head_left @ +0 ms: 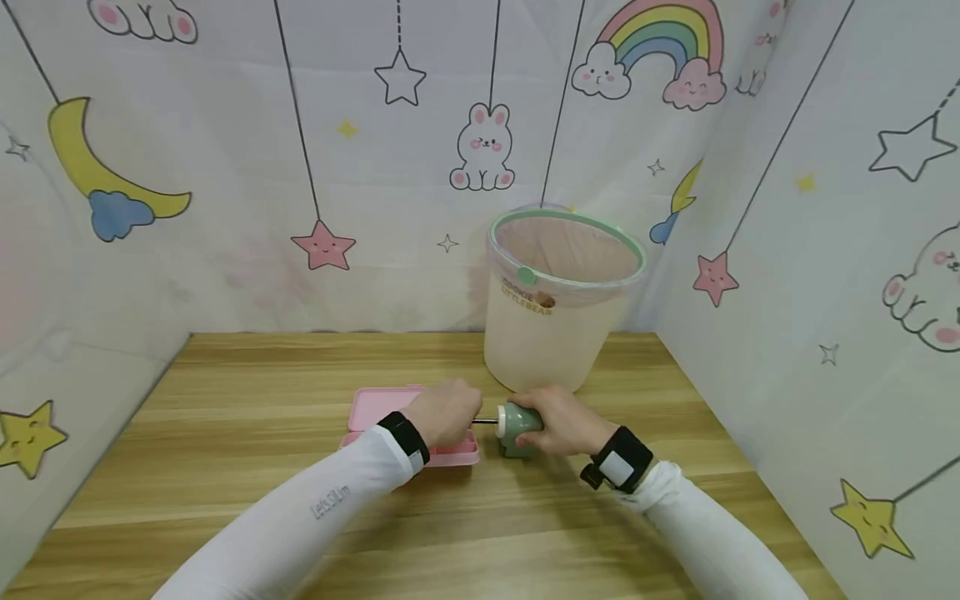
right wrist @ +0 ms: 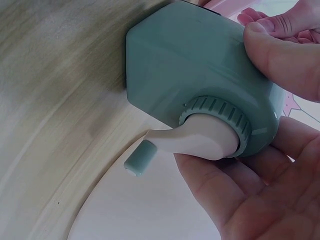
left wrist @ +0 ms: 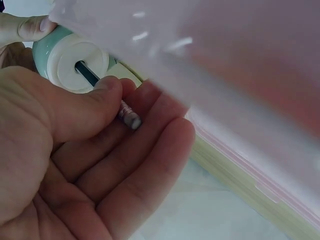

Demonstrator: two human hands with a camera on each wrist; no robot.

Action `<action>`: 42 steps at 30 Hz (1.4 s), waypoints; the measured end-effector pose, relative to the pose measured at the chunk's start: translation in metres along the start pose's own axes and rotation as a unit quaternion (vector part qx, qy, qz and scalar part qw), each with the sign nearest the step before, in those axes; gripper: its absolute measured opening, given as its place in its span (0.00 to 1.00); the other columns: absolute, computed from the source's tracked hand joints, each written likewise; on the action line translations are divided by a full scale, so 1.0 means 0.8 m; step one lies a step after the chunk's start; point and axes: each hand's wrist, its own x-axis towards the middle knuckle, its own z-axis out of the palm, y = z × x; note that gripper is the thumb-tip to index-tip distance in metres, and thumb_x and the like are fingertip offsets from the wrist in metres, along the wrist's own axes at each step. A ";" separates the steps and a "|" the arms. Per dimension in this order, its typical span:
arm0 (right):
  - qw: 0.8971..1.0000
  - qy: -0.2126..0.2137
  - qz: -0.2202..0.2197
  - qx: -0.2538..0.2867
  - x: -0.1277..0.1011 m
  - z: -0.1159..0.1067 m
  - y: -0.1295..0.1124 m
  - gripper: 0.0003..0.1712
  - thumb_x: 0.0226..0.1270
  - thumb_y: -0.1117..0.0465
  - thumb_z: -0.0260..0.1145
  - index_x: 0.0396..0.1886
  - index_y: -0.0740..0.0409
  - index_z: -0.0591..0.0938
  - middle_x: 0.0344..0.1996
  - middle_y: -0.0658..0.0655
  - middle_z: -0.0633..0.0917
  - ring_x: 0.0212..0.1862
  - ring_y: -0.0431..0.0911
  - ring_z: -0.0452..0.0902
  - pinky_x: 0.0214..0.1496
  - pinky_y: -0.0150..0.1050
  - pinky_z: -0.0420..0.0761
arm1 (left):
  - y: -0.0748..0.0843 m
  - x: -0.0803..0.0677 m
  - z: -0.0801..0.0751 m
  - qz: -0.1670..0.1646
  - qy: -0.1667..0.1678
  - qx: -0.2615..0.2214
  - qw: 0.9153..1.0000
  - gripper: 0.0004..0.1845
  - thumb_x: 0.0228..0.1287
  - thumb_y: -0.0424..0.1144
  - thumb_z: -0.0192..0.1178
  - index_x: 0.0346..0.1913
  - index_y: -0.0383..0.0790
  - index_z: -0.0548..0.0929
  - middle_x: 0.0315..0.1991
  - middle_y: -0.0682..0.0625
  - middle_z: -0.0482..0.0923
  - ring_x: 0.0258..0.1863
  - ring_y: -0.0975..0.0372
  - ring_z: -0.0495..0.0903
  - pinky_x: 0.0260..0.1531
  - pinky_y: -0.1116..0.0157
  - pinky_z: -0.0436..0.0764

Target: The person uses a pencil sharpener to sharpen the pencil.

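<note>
A squat sage-green plastic pencil sharpener point(head_left: 517, 427) with a white front collar, ribbed rear ring and cream crank handle point(right wrist: 192, 139) is seen lying on the wooden bench point(head_left: 225, 467), at 6 o'clock from the translucent bin with a green rim point(head_left: 558, 308). Its body is gripped by the right hand point(head_left: 566, 421), fingers curled around it. A thin dark pencil point(left wrist: 107, 95), entering the collar, is pinched by the left hand point(head_left: 444, 412) above a flat pink plastic case point(head_left: 375, 408).
</note>
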 end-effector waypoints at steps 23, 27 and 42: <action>1.000 -0.011 0.004 -0.004 0.002 -0.003 -0.002 0.35 0.63 0.55 0.87 0.65 0.66 0.88 0.51 0.58 0.95 0.44 0.45 0.88 0.46 0.36 0.84 | -0.003 -0.005 -0.003 -0.022 -0.012 -0.030 0.999 0.06 0.67 0.27 0.75 0.32 0.37 0.89 0.28 0.48 0.87 0.29 0.58 0.85 0.34 0.59 0.89; 1.000 -0.008 0.002 -0.006 0.001 -0.003 -0.002 0.35 0.62 0.55 0.87 0.65 0.66 0.88 0.51 0.58 0.95 0.44 0.45 0.88 0.45 0.36 0.84 | -0.004 -0.004 -0.002 -0.028 -0.017 -0.034 0.999 0.06 0.67 0.26 0.74 0.32 0.37 0.89 0.29 0.48 0.87 0.29 0.58 0.85 0.34 0.59 0.89; 1.000 -0.008 -0.008 -0.009 0.006 0.001 0.000 0.34 0.63 0.55 0.87 0.65 0.65 0.88 0.51 0.57 0.95 0.45 0.45 0.88 0.46 0.35 0.84 | -0.016 -0.016 -0.007 -0.046 -0.027 -0.046 0.998 0.09 0.68 0.22 0.70 0.31 0.36 0.86 0.29 0.45 0.87 0.30 0.57 0.83 0.36 0.55 0.89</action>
